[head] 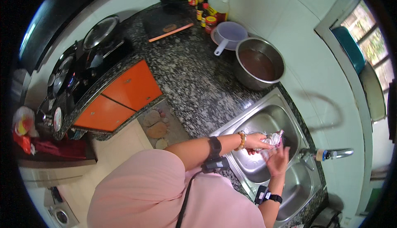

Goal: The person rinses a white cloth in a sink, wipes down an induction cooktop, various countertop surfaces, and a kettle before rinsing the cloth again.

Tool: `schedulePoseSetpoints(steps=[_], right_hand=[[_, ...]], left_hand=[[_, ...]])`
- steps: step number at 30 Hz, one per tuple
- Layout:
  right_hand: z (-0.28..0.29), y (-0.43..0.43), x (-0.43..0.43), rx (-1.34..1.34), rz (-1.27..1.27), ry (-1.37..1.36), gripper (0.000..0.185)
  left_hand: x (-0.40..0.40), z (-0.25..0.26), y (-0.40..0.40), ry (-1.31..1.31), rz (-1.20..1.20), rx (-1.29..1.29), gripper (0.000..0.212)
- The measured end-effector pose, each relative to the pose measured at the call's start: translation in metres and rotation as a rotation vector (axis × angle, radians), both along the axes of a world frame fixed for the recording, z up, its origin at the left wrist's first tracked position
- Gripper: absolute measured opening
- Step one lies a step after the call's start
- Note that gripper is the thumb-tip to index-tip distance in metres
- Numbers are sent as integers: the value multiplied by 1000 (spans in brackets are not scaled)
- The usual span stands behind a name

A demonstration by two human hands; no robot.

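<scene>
My left hand (256,141), with a bead bracelet at its wrist, grips a bunched white cloth (274,139) with some pink or red on it. The cloth is over the larger basin (248,163) of a stainless steel double sink. Just below the cloth is my right hand (278,161), its fingers spread. Whether its fingertips touch the cloth is not clear. A curved chrome faucet (338,153) rises at the sink's right side, and the smaller basin (296,184) lies under and beside my right forearm.
A large steel pot (260,62) of brownish liquid stands beyond the sink on the granite counter (192,73). Near it are a pale purple strainer (230,34), sauce bottles (200,8) and an induction cooker (167,23). Pans (100,32) sit on the gas stove at left.
</scene>
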State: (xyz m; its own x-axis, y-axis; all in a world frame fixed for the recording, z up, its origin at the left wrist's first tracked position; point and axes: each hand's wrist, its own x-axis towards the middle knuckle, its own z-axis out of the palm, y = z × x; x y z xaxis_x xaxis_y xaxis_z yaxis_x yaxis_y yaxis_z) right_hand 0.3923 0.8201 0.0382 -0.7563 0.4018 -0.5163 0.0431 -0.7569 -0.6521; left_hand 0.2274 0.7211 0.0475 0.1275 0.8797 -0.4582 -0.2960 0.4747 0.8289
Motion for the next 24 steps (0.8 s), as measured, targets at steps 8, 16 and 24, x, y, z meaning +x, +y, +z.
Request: schedulePoseSetpoints(steps=[8,16,24], right_hand=[[4,-4,-31,164,125,-103,54],[14,-11,-23,175,311,138,46],[43,-31,-23,160,443,304,45]], left_hand=[[20,-12,-12,1121,208,244,46],[30,-10,-32,517,449,215,40],[27,43,-92,-181,550,146,34]])
